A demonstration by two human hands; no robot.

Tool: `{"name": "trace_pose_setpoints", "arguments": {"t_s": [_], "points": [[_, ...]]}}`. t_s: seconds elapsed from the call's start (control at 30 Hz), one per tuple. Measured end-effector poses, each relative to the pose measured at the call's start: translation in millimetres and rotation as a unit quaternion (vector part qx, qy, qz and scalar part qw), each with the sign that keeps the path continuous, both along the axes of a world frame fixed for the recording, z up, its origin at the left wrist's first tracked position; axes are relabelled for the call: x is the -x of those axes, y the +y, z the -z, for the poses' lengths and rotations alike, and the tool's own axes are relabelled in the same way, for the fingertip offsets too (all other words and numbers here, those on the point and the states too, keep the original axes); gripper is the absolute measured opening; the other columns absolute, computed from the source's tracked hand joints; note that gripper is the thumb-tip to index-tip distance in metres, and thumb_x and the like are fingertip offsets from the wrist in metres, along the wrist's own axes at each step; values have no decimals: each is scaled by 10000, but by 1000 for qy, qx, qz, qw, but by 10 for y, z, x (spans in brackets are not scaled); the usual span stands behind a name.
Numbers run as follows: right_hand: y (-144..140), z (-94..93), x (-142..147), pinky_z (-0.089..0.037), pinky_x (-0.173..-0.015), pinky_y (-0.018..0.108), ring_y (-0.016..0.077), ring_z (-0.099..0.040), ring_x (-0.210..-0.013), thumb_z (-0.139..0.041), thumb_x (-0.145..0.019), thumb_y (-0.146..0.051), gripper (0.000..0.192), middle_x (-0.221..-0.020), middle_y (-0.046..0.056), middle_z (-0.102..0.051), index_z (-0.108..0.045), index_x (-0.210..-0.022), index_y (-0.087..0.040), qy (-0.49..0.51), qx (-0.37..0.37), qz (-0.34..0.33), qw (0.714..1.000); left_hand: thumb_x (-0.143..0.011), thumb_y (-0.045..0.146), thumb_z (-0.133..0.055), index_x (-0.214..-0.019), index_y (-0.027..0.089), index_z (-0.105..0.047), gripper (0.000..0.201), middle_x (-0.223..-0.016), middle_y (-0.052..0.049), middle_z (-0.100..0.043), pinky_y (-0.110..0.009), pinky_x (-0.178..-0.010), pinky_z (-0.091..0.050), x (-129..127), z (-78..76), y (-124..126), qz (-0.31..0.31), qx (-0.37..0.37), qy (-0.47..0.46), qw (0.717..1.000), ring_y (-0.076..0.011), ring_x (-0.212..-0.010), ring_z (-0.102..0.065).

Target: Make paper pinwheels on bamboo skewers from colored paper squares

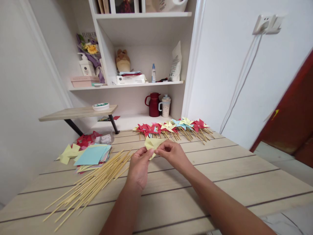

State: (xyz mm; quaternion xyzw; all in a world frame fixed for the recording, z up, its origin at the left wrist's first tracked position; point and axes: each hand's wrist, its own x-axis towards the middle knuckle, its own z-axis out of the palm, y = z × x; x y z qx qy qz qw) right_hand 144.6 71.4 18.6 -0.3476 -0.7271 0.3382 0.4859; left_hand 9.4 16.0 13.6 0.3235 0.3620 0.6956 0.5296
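Between my two hands, above the middle of the table, is a yellow paper pinwheel (152,142) with its points partly folded. My left hand (140,163) pinches it from the left, the thumb near its centre. From the right, my right hand (171,152) grips it with thumb and forefinger close to the left thumb. My fingers hide part of the paper's middle. Left of my hands lies a spread of thin wooden sticks (97,182). Behind them sits a stack of coloured paper squares (91,154), a blue one on top.
Finished pinwheels on sticks (168,126) lie in a row at the table's back. Yellow (68,153) and red folded papers (85,140) are at the left, beside a clear plastic box (105,138). A small raised shelf (80,112) stands behind. A red jug (154,105) and a cup (166,107) stand beyond.
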Motion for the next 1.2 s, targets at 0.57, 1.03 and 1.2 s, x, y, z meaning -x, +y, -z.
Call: {"name": "trace_pose_setpoints", "arguments": {"t_s": [0.57, 1.03, 1.2], "points": [[-17, -2, 0, -452, -632, 297, 169, -562, -695, -728, -791, -269, 64, -738, 16, -618, -720, -768, -210, 31, -68, 23, 997, -608, 202, -859, -840, 138, -744, 267, -798, -43, -761, -268, -787, -495, -24, 86, 79, -145, -20, 2, 989, -148, -752, -678], [90, -44, -132, -320, -1087, 560, 327, -452, -1284, -845, -700, -363, 447, -1334, 87, -564, -712, -1123, -304, -67, -151, 71, 984, -609, 209, -870, -879, 142, -760, 299, -876, -62, -769, -269, -826, -498, -23, 21, 19, -51, -2, 18, 999, -155, -811, -679], [96, -54, -150, -355, -1048, 528, 301, -509, -1237, -834, -713, -296, 205, -1273, 76, -632, -751, -895, -252, -67, -127, 37, 989, -616, 225, -870, -868, 132, -757, 291, -853, -62, -759, -251, -802, -494, -24, 15, 15, -34, -6, 44, 998, -146, -797, -663]]}}
